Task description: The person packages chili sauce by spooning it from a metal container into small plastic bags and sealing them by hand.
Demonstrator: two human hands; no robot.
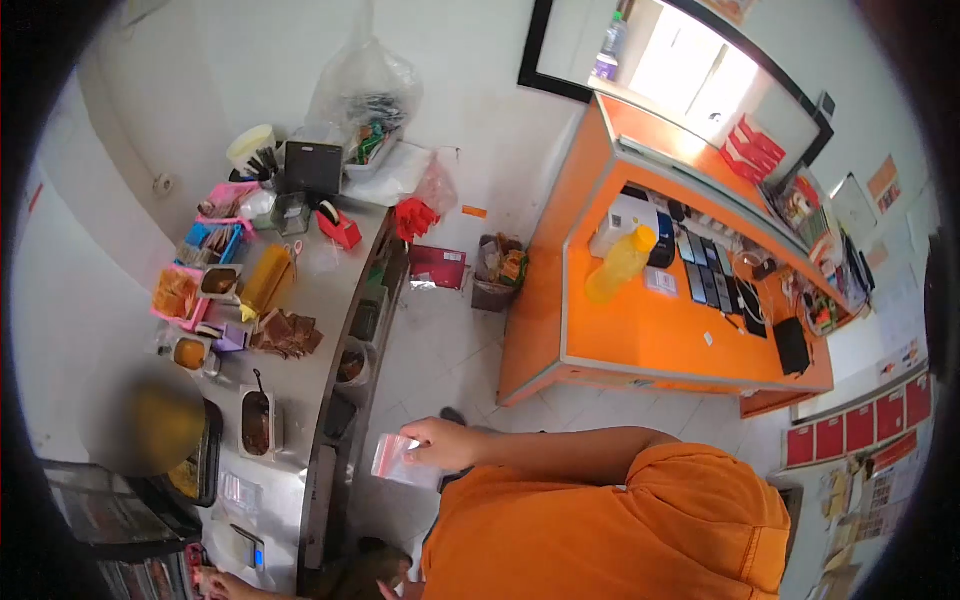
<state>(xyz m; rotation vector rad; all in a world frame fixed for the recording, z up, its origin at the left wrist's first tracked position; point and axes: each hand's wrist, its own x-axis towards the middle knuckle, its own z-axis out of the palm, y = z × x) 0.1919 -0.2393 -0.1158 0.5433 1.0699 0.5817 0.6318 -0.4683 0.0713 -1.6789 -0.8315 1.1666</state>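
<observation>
My right hand (442,444) reaches out from my orange sleeve, its thumb and fingers closed on a small clear zip-lock bag (395,460) with a red strip along the top. The bag hangs over the floor gap beside the steel counter (315,400). Only part of my left hand (398,588) shows at the bottom edge, by my shirt; its visible fingers are stretched and apart, with nothing seen in them. On the counter ahead are a metal pan of dark sauce (262,425), a digital scale (245,548) and a stack of flat clear bags (240,492).
Another hand (215,585), apparently a co-worker's, touches something red at lower left. Brown packets (287,334), a yellow roll (266,280) and a red tape dispenser (340,228) lie farther along the counter. An orange desk (620,330) holds a yellow bottle (620,265) and phones. A bin (495,295) stands between.
</observation>
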